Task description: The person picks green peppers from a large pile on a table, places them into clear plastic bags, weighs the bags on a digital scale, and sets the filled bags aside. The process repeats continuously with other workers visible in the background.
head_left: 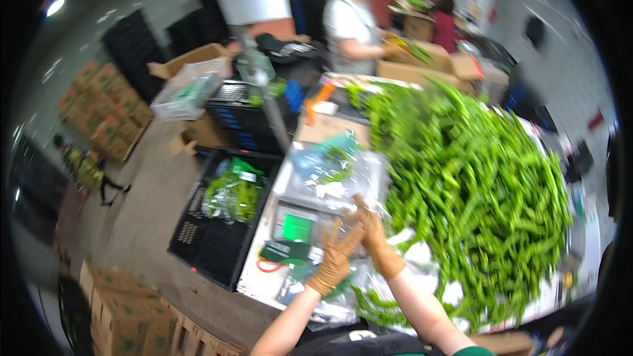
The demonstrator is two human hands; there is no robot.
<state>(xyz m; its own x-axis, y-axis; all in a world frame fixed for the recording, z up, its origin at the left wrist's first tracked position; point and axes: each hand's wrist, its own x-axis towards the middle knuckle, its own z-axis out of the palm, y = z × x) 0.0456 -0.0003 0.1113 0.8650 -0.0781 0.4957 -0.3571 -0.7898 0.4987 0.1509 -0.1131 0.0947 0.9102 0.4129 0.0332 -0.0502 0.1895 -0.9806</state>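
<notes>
Two tan-gloved hands meet low in the middle of the view, their fingers crossing or almost touching: the left hand is open with its fingers spread, gripping nothing visible, while the right hand points its fingers forward, too blurred to tell whether it pinches any film. Just beyond their fingertips, a clear plastic bag with a few green peppers inside lies on a pale, shiny tray. Thin film could slip or crumple under smooth gloves, and if the bag's mouth gapes, which cannot be made out, peppers might spill; the heap close by might also shed some onto the tray. Both bare forearms enter from the lower edge and angle inward, palms apparently downward. Nearer the left hand are a lit green display and a dark green card, with loose clear bags below, on a white counter. To the right spreads a large heap of long green peppers. Left of the counter, a black crate contains bagged peppers. Across the counter, a person in a white top works at a cardboard box.
</notes>
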